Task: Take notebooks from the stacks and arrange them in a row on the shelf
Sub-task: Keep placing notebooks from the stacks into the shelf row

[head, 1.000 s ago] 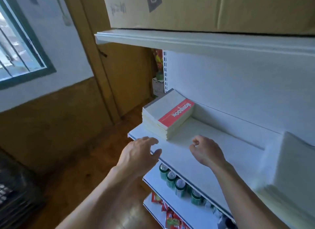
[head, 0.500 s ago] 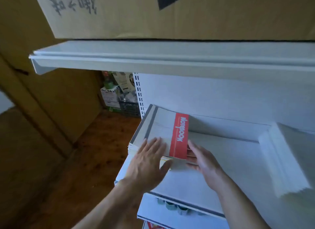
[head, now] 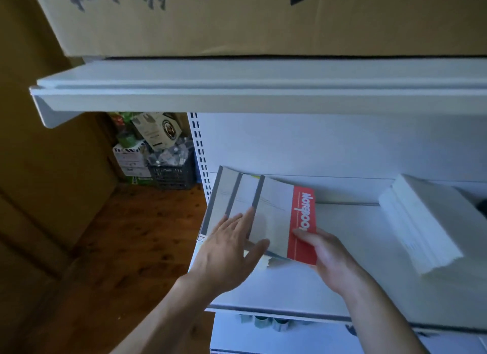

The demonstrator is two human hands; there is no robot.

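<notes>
Cardboard box [head: 263, 18] sits overhead on the upper shelf [head: 263, 90]. That shelf's front lip overhangs your work and headroom looks tight, so draw notebooks out toward you rather than up.

Shelf [head: 355, 248]: a broad bare stretch lies between the two stacks, which are well apart. That is your room for the row. At its left end the shelf stops just beside the left stack, with open floor below.

Right stack [head: 427, 222]: white, squared up, near the back panel. Neither hand is on it.

Left stack [head: 232, 195]: at the shelf's left end. Its upper copies are fanned so the grey spines step out, probably spread to free one copy. It sits close to the edge, and a leftward shove could spill copies.

Top notebook [head: 276, 222]: red band, lying on the fan.

Left hand [head: 226, 256]: grip slack, fingers straight and flat on the covers, holding nothing. It appears to pin the lower copies.

Right hand [head: 332, 256]: grip pinched on the top notebook's near right corner, thumb on the red band, fingers underneath. You look to be peeling this copy off. Carry it right, into the bare stretch.
</notes>
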